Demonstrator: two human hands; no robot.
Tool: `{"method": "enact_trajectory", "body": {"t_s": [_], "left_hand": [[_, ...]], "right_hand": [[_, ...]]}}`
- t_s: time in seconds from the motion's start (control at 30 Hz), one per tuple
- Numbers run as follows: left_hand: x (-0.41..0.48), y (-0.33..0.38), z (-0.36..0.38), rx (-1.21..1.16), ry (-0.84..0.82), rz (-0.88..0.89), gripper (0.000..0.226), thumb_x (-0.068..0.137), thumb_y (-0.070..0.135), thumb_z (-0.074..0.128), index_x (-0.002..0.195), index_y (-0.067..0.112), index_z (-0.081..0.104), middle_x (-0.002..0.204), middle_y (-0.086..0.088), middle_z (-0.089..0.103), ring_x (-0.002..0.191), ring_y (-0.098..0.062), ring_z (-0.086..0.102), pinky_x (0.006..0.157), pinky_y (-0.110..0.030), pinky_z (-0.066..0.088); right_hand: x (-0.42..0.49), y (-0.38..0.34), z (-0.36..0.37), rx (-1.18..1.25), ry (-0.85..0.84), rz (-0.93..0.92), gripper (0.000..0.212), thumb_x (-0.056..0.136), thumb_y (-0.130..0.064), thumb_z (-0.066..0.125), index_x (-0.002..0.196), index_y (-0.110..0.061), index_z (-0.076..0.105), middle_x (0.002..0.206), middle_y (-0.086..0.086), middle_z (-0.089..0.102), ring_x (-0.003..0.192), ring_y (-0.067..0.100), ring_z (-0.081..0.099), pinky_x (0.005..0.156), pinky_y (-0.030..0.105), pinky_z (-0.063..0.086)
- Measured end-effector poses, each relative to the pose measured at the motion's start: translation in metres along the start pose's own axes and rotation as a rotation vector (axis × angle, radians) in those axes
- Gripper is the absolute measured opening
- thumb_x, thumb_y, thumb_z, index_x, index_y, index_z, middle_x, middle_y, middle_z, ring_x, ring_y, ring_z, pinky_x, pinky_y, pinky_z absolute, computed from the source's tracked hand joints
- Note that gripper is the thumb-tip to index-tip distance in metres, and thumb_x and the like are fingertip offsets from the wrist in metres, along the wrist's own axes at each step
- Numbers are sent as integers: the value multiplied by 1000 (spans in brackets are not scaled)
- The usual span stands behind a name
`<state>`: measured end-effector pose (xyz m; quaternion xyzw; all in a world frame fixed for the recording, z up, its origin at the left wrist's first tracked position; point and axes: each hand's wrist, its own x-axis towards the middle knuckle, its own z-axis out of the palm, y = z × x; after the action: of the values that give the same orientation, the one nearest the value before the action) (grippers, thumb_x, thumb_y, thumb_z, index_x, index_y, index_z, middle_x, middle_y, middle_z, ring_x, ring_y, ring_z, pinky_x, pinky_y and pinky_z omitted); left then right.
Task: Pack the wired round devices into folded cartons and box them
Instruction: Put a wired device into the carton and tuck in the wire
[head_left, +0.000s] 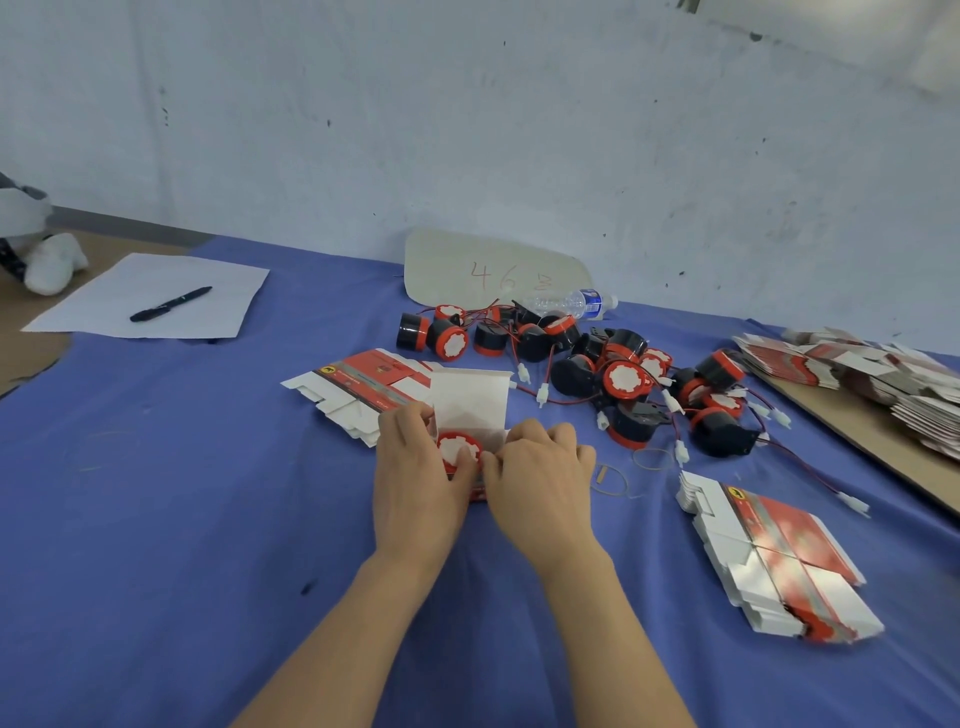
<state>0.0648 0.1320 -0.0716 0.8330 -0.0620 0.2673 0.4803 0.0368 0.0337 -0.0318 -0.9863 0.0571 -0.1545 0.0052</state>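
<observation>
Cardboard is sitting between both hands. The left hand is gripping the left side of the small carton, fingers curling over its edge, and the right hand is pinching the right side at the opening. 1 round device is lying inside that carton, its red-and-white face showing in the mouth, while the white top flap is standing open behind it. Its wire is hiding from view, so I cannot tell whether it is tucked in.

Closing looks like the step in hand, and that is where trouble is probably waiting. A loose wire or plug could be getting trapped under the flap, creasing it or leaving the lid springing up. The device also seems to be sitting high in the mouth, so pressing hard may be tearing the thin board.

Just left of the hands, a flat carton stack is lying unfolded and holding nothing. To the right, rubber bands are resting on the blue tabletop, with a second flat stack beyond them. Behind, a pile of devices is tangling its red wires together, waiting to be packed. No outer box is showing anywhere.
</observation>
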Motion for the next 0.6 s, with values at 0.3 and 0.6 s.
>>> {"method": "enact_trajectory", "body": {"t_s": [0.3,0.6], "left_hand": [[2,-5,-2,43,-146,132,28,93,41,49,99,15,59,106,7,50,94,-15,46,74,-26,40],[7,-8,3,-161,-126,-131,42,86,12,64,124,12,47,130,-5,38,110,-15,47,89,-24,43]], "right_hand": [[2,-3,5,22,-23,16,36,96,-17,34,61,-21,28,65,-7,35,82,20,30,72,33,19],[7,5,16,265,62,168,24,98,-23,33,94,-14,56,91,6,63,80,20,38,73,31,32]]}}
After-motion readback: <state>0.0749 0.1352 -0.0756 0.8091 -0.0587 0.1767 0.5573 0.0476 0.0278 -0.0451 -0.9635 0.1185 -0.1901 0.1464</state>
